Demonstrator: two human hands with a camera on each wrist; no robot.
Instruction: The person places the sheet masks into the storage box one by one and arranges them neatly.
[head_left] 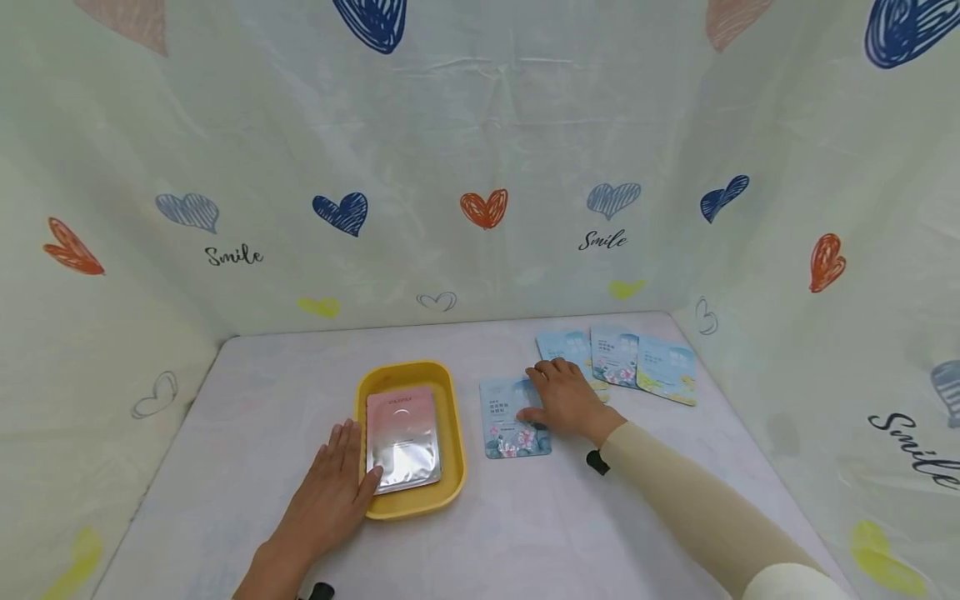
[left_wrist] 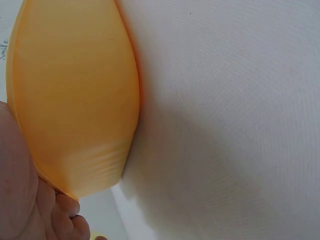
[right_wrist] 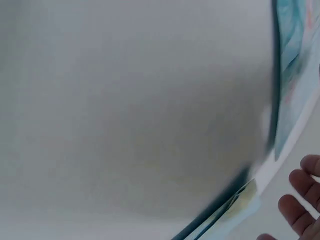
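A yellow tray (head_left: 454, 462) stands left of the table's middle, holding a pink and silver sachet (head_left: 402, 442) that looks like a sheet mask packet. My left hand (head_left: 326, 492) rests along the tray's left side, fingers straight and thumb over the rim; the left wrist view shows the tray's outer wall (left_wrist: 75, 90) against it. To the right of the tray lies a flat blue flowered packet (head_left: 510, 421). Over its right edge is my right hand (head_left: 566, 400), thumb on or just above it. In the right wrist view those fingers (right_wrist: 295, 215) are spread and relaxed.
Behind my right hand lie more blue packets: one partly covered (head_left: 562, 343), a flowered one (head_left: 615, 357) and a yellow-green one (head_left: 666, 368). They sit near the white table's (head_left: 285, 400) back right corner. A heart-printed curtain (head_left: 420, 258) encloses the table.
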